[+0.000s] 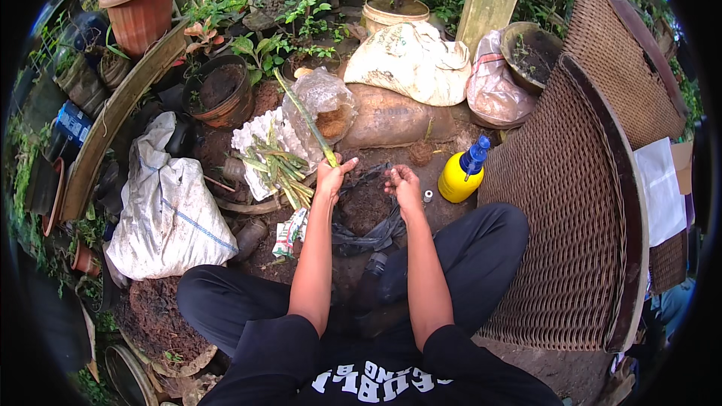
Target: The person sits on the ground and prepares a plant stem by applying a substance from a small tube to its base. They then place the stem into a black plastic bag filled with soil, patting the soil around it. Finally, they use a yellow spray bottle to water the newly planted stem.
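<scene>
My left hand (330, 181) is closed around the lower end of a long green leaf with yellowish edges (305, 117), perhaps a snake plant leaf. The leaf slants up and to the left, away from me. My right hand (404, 183) hovers over the right rim of a black plastic bag (369, 241), its fingers curled together. Whether anything thin is between those fingers cannot be made out. Dark soil (366, 208) fills the bag's opening between my hands. Left of my left hand, several cut leaf pieces (276, 164) lie heaped on a crumpled white sheet (256, 134).
A yellow spray bottle with a blue head (461, 176) stands right of my right hand, near a small white cylinder (428, 195). A clear plastic bag with brown material (333, 124) lies ahead. White sacks (169, 220) flank the left; wicker furniture (555, 220) rises on the right.
</scene>
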Demonstrator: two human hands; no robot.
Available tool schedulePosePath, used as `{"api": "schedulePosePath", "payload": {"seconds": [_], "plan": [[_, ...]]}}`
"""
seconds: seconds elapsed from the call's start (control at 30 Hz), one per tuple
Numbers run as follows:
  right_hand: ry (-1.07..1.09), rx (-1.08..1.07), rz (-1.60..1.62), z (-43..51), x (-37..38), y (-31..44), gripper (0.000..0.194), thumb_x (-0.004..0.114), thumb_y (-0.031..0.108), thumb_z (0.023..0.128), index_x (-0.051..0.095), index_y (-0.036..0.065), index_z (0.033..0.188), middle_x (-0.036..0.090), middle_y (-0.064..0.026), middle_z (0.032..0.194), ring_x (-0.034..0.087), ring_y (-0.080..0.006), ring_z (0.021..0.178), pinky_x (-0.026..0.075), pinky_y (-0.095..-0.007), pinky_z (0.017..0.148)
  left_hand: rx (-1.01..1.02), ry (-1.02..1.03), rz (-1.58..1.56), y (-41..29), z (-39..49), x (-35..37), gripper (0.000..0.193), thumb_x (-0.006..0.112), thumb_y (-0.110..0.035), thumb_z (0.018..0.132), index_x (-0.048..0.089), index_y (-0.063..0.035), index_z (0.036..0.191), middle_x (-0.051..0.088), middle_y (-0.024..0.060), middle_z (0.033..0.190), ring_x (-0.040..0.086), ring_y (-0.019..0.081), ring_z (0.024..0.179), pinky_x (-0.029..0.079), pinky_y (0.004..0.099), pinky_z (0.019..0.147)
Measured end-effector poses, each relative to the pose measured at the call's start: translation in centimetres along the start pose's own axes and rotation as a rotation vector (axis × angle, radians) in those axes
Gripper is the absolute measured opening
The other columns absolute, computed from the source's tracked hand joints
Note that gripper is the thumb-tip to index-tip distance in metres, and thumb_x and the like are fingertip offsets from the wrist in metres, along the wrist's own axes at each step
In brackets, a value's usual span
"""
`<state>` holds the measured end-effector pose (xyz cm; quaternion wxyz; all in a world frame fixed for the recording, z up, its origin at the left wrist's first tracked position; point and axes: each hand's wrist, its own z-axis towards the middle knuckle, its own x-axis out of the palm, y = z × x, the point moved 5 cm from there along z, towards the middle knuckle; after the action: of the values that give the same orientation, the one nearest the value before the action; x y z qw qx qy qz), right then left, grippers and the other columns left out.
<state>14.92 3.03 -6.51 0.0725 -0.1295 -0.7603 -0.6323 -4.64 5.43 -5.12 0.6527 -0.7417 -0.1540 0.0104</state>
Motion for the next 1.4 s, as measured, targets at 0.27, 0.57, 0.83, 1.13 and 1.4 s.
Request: {"api": "schedulePosePath", "payload": {"seconds": [0.27, 0.57, 0.83, 1.13, 1.4], "plan": [[0.036, -0.014, 0.307, -0.1, 0.2, 1.0, 0.004, 0.047, 0.015, 0.100, 0.048, 0.012, 0.097, 0.057, -0.0043, 0.083, 0.054, -0.0127, 0.064, 0.055, -0.0319, 0.068, 0.013, -0.005, -0.009, -0.4, 0.0, -0.1, 0.038, 0.086, -0.011, 0.068, 0.049, -0.0119, 0.078, 0.046, -0.0046, 0.077, 0.043, 0.0089, 0.072, 0.037, 0.0257, 0.068], [0.195, 0.011, -0.013, -0.4, 1.5, 0.9, 0.020, 0.051, 0.022, 0.100, 0.051, 0.005, 0.109, 0.046, 0.0012, 0.074, 0.048, -0.0073, 0.063, 0.057, -0.0292, 0.062, 0.097, -0.023, 0.069, -1.1, -0.1, -0.9, 0.040, 0.086, -0.012, 0.068, 0.046, -0.0148, 0.070, 0.042, -0.0079, 0.070, 0.039, 0.0064, 0.066, 0.034, 0.0251, 0.062], [0.298, -0.076, -0.341, -0.1, 3.0, -1.0, 0.019, 0.053, 0.021, 0.099, 0.054, 0.002, 0.105, 0.049, 0.0011, 0.080, 0.050, -0.0081, 0.072, 0.054, -0.0271, 0.064, 0.105, 0.110, 0.143, -0.9, 0.0, 0.6, 0.041, 0.085, -0.009, 0.069, 0.044, -0.0127, 0.068, 0.041, -0.0076, 0.066, 0.038, 0.0060, 0.060, 0.034, 0.0249, 0.054], [0.289, -0.080, -0.019, -0.8, 2.7, -0.4, 0.010, 0.052, 0.014, 0.098, 0.054, 0.005, 0.093, 0.048, 0.0023, 0.071, 0.044, -0.0070, 0.058, 0.047, -0.0278, 0.060, 0.064, 0.071, 0.210, -0.3, -0.2, 0.5, 0.044, 0.085, -0.006, 0.068, 0.041, -0.0133, 0.066, 0.042, -0.0062, 0.063, 0.040, 0.0067, 0.056, 0.037, 0.0265, 0.050], [0.205, -0.193, 0.056, -0.6, 0.7, 1.7, 0.010, 0.051, 0.012, 0.097, 0.055, 0.005, 0.091, 0.049, 0.0009, 0.071, 0.044, -0.0077, 0.055, 0.049, -0.0284, 0.059, 0.109, 0.044, 0.427, -0.1, -0.2, 0.5, 0.040, 0.084, -0.011, 0.065, 0.044, -0.0110, 0.065, 0.044, -0.0048, 0.062, 0.041, 0.0087, 0.057, 0.038, 0.0288, 0.054]]}}
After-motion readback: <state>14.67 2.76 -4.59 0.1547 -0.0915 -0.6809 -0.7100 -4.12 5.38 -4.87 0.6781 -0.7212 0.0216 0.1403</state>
